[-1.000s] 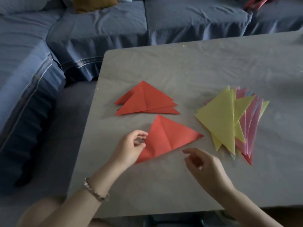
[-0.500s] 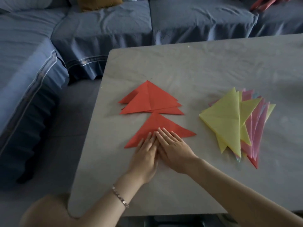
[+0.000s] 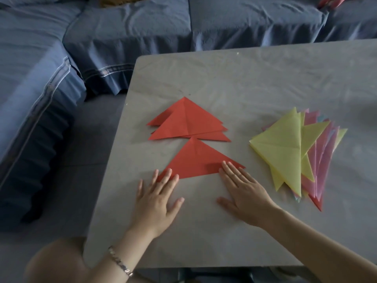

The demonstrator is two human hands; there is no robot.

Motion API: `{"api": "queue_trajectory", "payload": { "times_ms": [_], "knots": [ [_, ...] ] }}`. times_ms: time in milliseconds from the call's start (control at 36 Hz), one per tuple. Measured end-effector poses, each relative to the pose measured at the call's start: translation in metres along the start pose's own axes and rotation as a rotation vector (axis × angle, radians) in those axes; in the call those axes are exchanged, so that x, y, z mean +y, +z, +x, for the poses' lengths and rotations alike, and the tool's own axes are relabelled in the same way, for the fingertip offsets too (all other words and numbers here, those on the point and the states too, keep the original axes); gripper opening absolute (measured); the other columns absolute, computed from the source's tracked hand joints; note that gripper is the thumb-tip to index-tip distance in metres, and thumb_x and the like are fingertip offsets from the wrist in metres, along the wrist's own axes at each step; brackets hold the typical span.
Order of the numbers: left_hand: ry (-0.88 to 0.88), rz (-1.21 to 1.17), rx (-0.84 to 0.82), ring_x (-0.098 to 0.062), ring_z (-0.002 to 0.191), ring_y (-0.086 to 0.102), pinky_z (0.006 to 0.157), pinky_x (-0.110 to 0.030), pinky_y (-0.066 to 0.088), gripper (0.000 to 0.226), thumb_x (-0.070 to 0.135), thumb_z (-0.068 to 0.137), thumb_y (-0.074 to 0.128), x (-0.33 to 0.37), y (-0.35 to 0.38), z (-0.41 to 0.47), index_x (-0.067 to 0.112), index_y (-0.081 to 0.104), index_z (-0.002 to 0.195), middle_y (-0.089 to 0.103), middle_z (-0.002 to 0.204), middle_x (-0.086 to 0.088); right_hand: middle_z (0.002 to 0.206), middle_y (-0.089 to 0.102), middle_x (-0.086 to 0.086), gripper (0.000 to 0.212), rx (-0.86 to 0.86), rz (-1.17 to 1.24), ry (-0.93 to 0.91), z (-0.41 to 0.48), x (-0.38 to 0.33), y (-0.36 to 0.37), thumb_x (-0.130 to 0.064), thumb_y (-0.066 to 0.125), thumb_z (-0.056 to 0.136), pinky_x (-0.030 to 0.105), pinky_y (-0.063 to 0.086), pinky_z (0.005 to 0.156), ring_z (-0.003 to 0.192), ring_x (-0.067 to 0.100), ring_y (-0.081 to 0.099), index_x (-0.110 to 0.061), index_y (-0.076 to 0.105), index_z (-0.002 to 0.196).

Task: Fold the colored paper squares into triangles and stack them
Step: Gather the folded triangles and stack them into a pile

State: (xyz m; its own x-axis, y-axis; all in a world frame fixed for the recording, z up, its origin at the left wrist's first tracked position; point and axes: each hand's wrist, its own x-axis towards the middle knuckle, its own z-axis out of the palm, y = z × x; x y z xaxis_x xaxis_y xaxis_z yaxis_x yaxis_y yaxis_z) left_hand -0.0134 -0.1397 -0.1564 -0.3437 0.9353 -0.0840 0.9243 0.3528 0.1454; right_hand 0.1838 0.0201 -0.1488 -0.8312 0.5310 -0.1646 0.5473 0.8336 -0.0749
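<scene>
A red folded triangle (image 3: 196, 161) lies flat on the grey table (image 3: 244, 82), its long edge toward me. My left hand (image 3: 158, 198) is flat with fingers spread, fingertips pressing the triangle's left corner. My right hand (image 3: 242, 188) is flat too, fingertips on the right part of the fold edge. Just beyond sits a stack of red triangles (image 3: 186, 121), tips pointing away. To the right lies a fanned pile of yellow, pink and red folded papers (image 3: 289, 146), yellow on top.
A blue-covered sofa (image 3: 142, 27) wraps around the table's far and left sides. The table's left edge (image 3: 106, 180) drops to a grey floor. A bracelet (image 3: 120, 262) is on my left wrist.
The red sheet went from half-open in my left fingers to folded flat. My hands pressed together at its middle, then slid apart along the bottom edge to its two corners.
</scene>
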Motion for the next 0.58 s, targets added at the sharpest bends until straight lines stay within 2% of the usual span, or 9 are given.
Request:
{"api": "queue_trajectory", "payload": {
  "times_ms": [83,194,250,306,417,444,500,583],
  "knots": [
    [-0.035,0.035,0.009,-0.019,0.134,0.026,0.1,-0.054,0.031,0.064,0.059,0.092,0.011,-0.007,-0.003,-0.007,0.026,0.044,0.135,0.037,0.145,0.004,0.139,0.045,0.014,0.079,0.013,0.014,0.034,-0.008,0.007,-0.002,-0.06,0.01,0.092,0.033,0.023,0.104,0.128,0.024,0.044,-0.003,0.05,0.13],
    [-0.09,0.008,0.024,-0.024,0.128,0.042,0.096,-0.055,0.037,0.066,0.056,0.093,0.008,-0.007,-0.008,-0.012,0.022,0.053,0.129,0.047,0.139,-0.003,0.14,0.044,0.011,0.084,-0.003,0.041,0.123,-0.016,0.018,-0.003,-0.064,0.007,0.09,0.033,0.018,0.106,0.13,0.022,0.041,-0.003,0.047,0.132],
    [-0.134,-0.027,0.073,-0.027,0.123,0.05,0.095,-0.056,0.037,0.065,0.055,0.094,0.013,-0.005,-0.009,-0.013,0.019,0.06,0.122,0.052,0.135,-0.007,0.149,0.028,0.006,0.096,-0.015,0.057,0.137,-0.019,0.023,-0.004,-0.07,-0.006,0.083,0.03,0.006,0.11,0.139,0.016,0.017,-0.005,0.033,0.141],
    [-0.191,-0.035,0.15,-0.028,0.115,0.057,0.094,-0.056,0.039,0.057,0.05,0.09,0.028,-0.005,-0.009,-0.013,0.013,0.067,0.11,0.058,0.127,-0.01,0.154,0.005,-0.002,0.109,-0.013,0.056,0.123,-0.02,0.025,-0.004,-0.075,-0.024,0.067,0.027,-0.009,0.111,0.138,0.009,-0.01,-0.011,0.013,0.147],
    [-0.304,-0.122,0.301,-0.032,0.084,0.068,0.079,-0.044,0.051,0.046,0.036,0.083,0.041,-0.01,-0.019,-0.003,0.002,0.071,0.078,0.071,0.094,-0.015,0.154,-0.009,-0.003,0.119,-0.048,0.076,0.156,-0.02,0.019,-0.006,-0.075,-0.036,0.053,0.028,-0.013,0.113,0.133,0.005,-0.024,-0.013,0.001,0.148],
    [-0.322,-0.168,0.322,-0.033,0.078,0.067,0.073,-0.04,0.052,0.041,0.035,0.084,0.046,-0.011,-0.024,0.002,0.002,0.07,0.077,0.071,0.086,-0.015,0.154,-0.01,-0.003,0.119,-0.045,0.086,0.162,-0.02,0.019,-0.006,-0.075,-0.036,0.052,0.028,-0.013,0.113,0.132,0.005,-0.025,-0.013,0.0,0.148],
    [-0.374,-0.283,0.306,-0.032,0.079,0.065,0.069,-0.038,0.051,0.031,0.031,0.086,0.059,-0.007,-0.034,0.014,0.002,0.065,0.095,0.069,0.084,-0.011,0.154,-0.009,-0.002,0.119,-0.036,0.111,0.166,-0.02,0.018,-0.005,-0.076,-0.036,0.053,0.029,-0.013,0.113,0.132,0.006,-0.025,-0.012,0.0,0.147],
    [-0.428,-0.313,0.185,-0.03,0.094,0.06,0.078,-0.039,0.045,0.05,0.035,0.082,0.065,0.001,-0.042,0.029,0.005,0.052,0.121,0.063,0.099,-0.01,0.155,-0.004,0.0,0.119,-0.026,0.14,0.16,-0.02,0.017,-0.004,-0.077,-0.033,0.056,0.029,-0.012,0.113,0.133,0.006,-0.023,-0.011,0.004,0.148]
  ]
}}
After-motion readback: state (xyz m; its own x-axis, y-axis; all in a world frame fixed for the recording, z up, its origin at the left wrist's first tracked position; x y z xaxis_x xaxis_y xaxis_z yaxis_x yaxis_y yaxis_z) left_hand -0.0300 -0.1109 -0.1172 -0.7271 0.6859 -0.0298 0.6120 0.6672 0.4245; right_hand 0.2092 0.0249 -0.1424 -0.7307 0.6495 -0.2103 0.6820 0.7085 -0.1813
